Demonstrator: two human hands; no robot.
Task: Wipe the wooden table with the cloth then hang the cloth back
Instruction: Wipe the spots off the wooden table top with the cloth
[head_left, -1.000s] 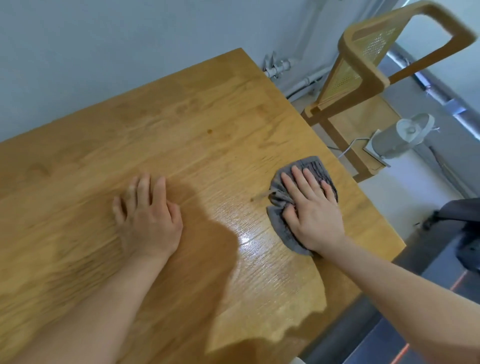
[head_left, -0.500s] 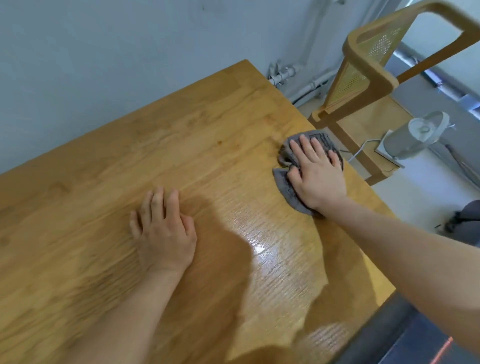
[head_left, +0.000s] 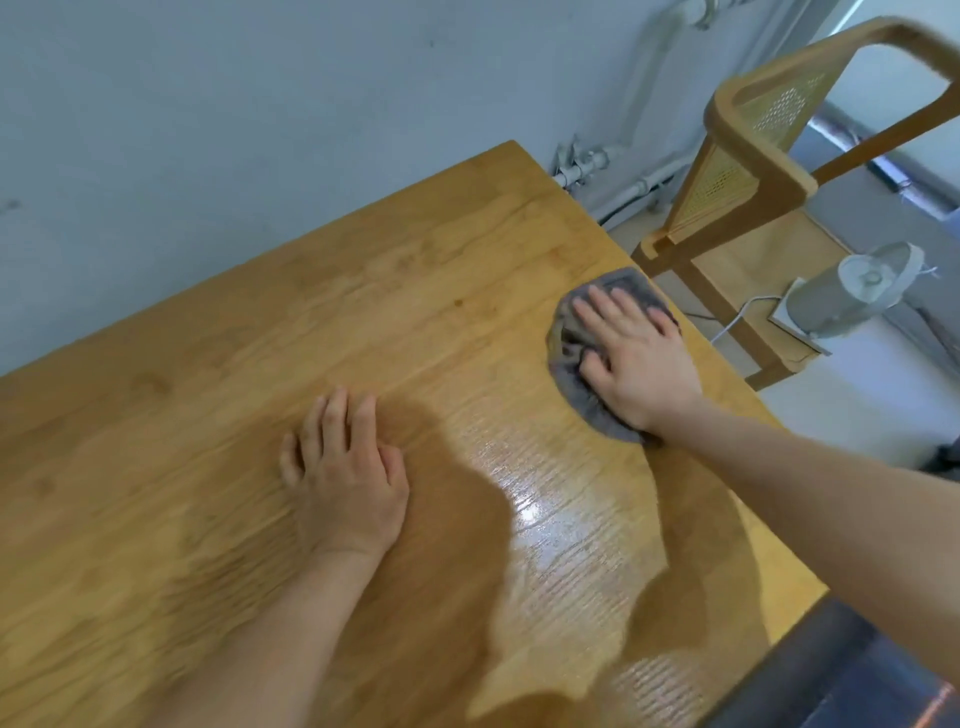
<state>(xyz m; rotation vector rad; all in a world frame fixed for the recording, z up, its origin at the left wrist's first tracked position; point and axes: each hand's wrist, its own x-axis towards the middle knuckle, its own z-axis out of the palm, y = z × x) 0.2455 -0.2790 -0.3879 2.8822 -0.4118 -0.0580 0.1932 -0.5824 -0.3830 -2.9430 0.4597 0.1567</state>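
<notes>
Cloth (head_left: 565, 358) is pressed under spread right hand (head_left: 641, 364), table (head_left: 260, 338) edge just right of it; left hand (head_left: 345, 483) is laid flat, fingers together, wide wood ahead.

cloth (head_left: 561, 358): its middle is hidden under the right hand (head_left: 639, 364); only the far and left rims show.
worktop (head_left: 234, 338): cut off by the left and near picture edges; near-left grain is blurred.
chair (head_left: 763, 161): backrest clipped at the right edge.

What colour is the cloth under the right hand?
Grey; the cloth under the right hand shows best in the head view.
</notes>
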